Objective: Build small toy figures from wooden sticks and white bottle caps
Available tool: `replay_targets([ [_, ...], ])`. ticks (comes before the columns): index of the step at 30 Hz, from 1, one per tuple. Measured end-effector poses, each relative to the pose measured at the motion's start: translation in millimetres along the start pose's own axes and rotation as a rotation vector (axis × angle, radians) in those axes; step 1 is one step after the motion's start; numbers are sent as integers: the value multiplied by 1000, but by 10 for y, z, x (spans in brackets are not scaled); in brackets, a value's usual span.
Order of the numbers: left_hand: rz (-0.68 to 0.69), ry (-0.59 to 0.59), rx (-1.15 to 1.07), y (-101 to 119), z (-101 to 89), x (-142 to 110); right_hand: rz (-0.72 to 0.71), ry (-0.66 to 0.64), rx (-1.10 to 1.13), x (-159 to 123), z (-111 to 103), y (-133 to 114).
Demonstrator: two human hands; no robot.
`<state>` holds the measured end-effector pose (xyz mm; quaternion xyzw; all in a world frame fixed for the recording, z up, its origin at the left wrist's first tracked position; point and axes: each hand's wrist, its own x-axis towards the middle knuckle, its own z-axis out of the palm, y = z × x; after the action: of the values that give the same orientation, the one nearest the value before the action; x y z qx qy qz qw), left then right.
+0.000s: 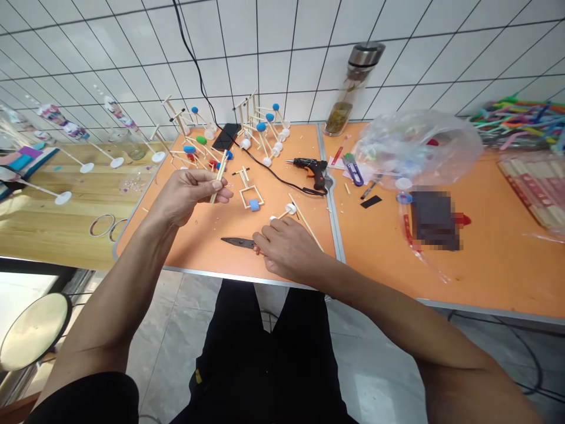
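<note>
My left hand [194, 191] is raised over the orange table, pinching a couple of short wooden sticks [220, 176] between thumb and fingers. Near the front edge, my right hand [286, 247] is closed around the handles of a pair of scissors [238, 242]. Its dark blades point left, lying low over the tabletop, and the palm hides the handles. Just beyond that hand are a stick piece with white foam wheels [290, 209] and a long wooden stick [306, 222]. Between the hands and the back sits a small stick frame [252, 197] with a blue block.
A black glue gun [311, 171] lies mid-table on its cord. Behind stand several stick models [265, 126] with blue balls, beside a phone [226, 136]. A glass bottle [348, 94], blue snips [353, 169] and a plastic bag [419, 147] occupy the right. Decorated sticks stand left.
</note>
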<state>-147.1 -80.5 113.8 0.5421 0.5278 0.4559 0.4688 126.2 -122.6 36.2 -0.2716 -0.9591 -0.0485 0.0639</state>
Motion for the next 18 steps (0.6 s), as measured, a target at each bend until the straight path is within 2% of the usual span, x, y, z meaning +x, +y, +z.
replay_targets([
  [7,-47,58,-61,41,-41,-39,-39,182,-124,-50,29,-106],
  [10,-51,57,-93,64,-55,-37,-45,223,-112,-71,-35,-39],
  [12,-50,57,-101,83,-70,-28,-24,260,-17,-79,-91,52],
  [14,-36,52,-118,100,-84,-24,74,345,188,-76,-153,165],
  [15,-33,46,-125,107,-86,-25,152,397,361,-70,-185,225],
  [17,-36,24,-140,118,-64,-29,299,484,850,-48,-249,340],
  [18,-42,6,-149,122,-35,-30,383,473,1133,-35,-276,393],
])
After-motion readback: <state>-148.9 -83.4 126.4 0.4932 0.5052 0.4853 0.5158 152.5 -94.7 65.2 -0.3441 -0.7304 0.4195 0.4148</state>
